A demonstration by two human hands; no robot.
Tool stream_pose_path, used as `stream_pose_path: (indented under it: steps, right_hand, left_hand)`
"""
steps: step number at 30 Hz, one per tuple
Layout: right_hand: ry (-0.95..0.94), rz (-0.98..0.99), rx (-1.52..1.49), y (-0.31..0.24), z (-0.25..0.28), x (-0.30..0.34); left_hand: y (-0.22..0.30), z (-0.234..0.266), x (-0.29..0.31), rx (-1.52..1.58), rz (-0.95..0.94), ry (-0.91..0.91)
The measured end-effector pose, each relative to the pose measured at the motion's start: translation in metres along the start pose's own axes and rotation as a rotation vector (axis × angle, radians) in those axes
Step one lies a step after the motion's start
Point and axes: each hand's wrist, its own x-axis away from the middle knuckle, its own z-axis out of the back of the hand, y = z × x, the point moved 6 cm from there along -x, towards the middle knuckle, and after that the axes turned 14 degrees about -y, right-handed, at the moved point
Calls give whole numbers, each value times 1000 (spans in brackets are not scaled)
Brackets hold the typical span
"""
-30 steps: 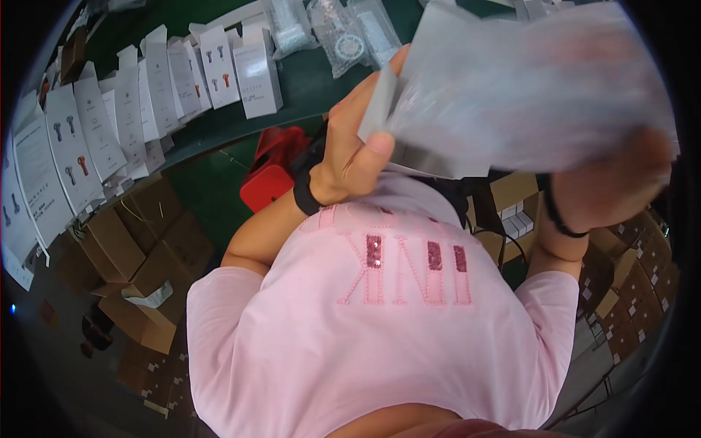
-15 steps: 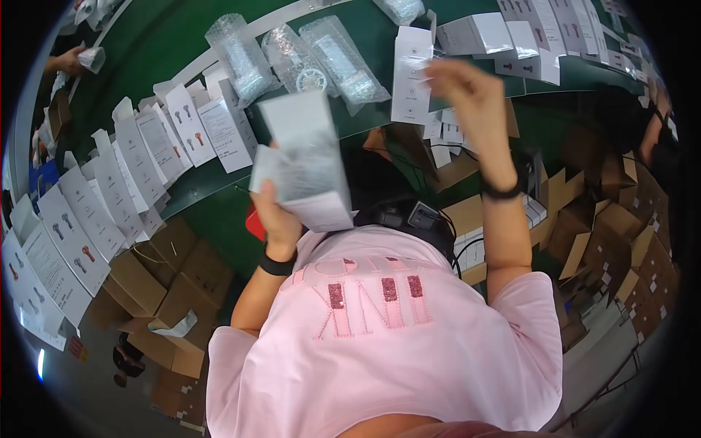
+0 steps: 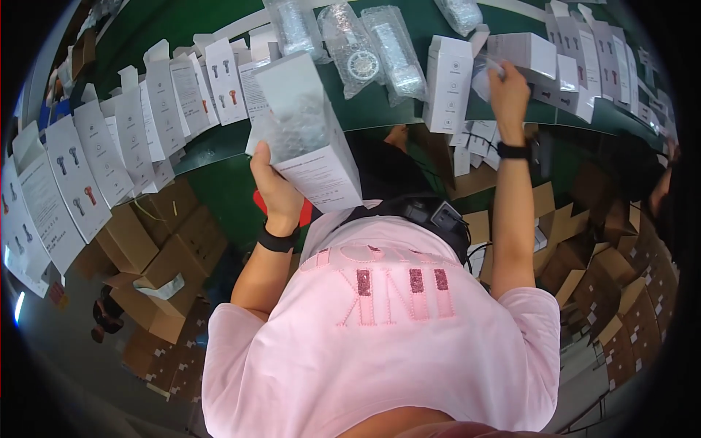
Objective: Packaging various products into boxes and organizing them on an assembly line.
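Observation:
My left hand grips a white cardboard box from its left side, above my lap. The box is tilted with its top flap open, and a bubble-wrapped item fills its mouth. Out to the right, my right hand pinches a small clear plastic bag; what the bag contains is too small to tell. Just left of that hand a closed white box stands at the bench edge. A white box lying on its side is beyond the fingers.
Bubble-wrapped packages lie on the green bench. Rows of open printed boxes line its left, with more boxes at the right. Open brown cartons stand below on both sides. At far right is another person's arm.
My right hand has moved right, from beside the standing white box, and a clear bag now shows in its fingers. The box in my left hand has turned, showing its printed side.

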Motion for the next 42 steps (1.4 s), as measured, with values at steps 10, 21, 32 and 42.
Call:
stream_pose_path:
  steps: [10, 21, 32, 42]
  right_hand:
    - [-257, 344, -968, -184, 194, 66]
    - [-765, 770, 187, -262, 147, 107]
    - [-975, 588, 236, -280, 120, 103]
    - [-1314, 317, -174, -268, 154, 99]
  left_hand:
    - [34, -136, 8, -135, -80, -764]
    - [37, -136, 25, -83, 57, -836]
    - [36, -133, 20, -88, 100, -920]
    - [37, -137, 13, -2, 120, -906]
